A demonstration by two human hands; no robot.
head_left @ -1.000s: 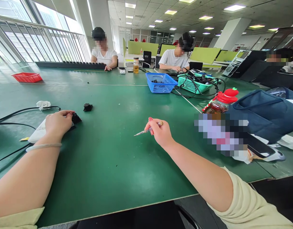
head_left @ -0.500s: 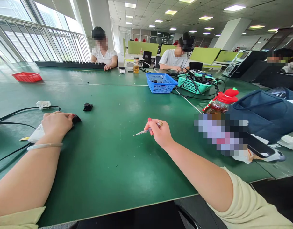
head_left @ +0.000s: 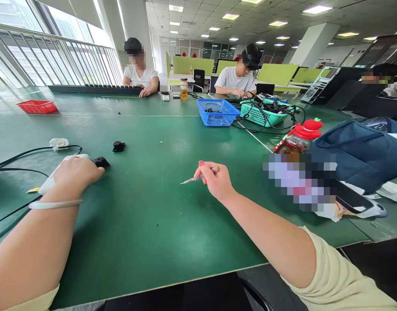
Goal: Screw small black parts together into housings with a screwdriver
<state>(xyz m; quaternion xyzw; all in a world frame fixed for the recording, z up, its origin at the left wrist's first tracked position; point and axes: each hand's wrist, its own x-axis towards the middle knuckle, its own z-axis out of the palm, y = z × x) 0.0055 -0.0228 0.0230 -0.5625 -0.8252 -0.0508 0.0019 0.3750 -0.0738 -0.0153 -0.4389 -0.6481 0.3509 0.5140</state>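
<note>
My right hand point(head_left: 216, 179) is closed around a small screwdriver point(head_left: 198, 177) with a clear handle, held above the green table point(head_left: 159, 242). Its thin metal tip points left. On the left, my left hand point(head_left: 77, 172) rests over a white block point(head_left: 49, 183), which looks like a power strip. That hand's thumb sticks out to the right, and its other fingers are mostly hidden. A small black part point(head_left: 102, 162) lies just beyond the thumb, outside the grasp as far as I can see. Farther back sits a second small black part point(head_left: 118, 146).
Black cables run at the left beside a crumpled white tissue point(head_left: 58, 144). A red tray point(head_left: 37, 106), a blue basket point(head_left: 218, 113) and a green basket point(head_left: 265, 114) stand farther back. At the right are a red-lidded bottle point(head_left: 300, 136) and a dark blue bag point(head_left: 363, 151). Two people sit opposite.
My left hand has let go of the black part and drawn back slightly toward me, its thumb swinging away. My right hand stays nearly still with the screwdriver.
</note>
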